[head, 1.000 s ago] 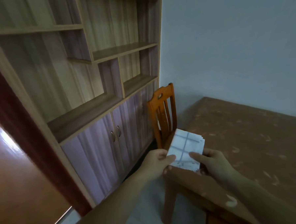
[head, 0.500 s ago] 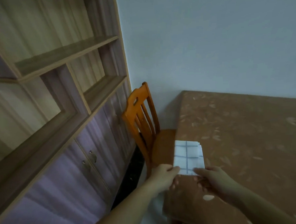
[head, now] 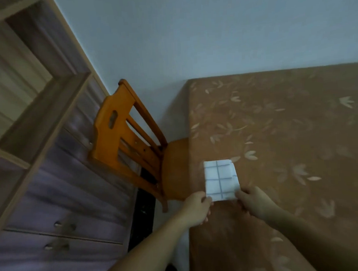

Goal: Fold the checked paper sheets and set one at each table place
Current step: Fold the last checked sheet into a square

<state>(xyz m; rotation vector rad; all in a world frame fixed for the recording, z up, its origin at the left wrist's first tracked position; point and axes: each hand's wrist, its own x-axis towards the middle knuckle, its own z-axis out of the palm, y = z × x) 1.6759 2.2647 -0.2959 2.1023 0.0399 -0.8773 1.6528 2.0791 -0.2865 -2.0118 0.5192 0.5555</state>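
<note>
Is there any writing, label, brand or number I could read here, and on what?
None can be read.
The folded checked paper shows only grid lines, the tablecloth only a leaf pattern; the wooden chair and cabinet bear no visible marks.

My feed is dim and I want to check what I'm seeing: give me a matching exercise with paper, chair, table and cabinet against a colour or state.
Things:
1 paper
2 chair
3 table
4 cabinet

Descriptions:
A orange wood
B brown with a leaf pattern
C white with a dark grid, pinched at its near edge by the left hand and right hand
D lilac doors, far left

Pairs: 1-C, 2-A, 3-B, 4-D
</note>
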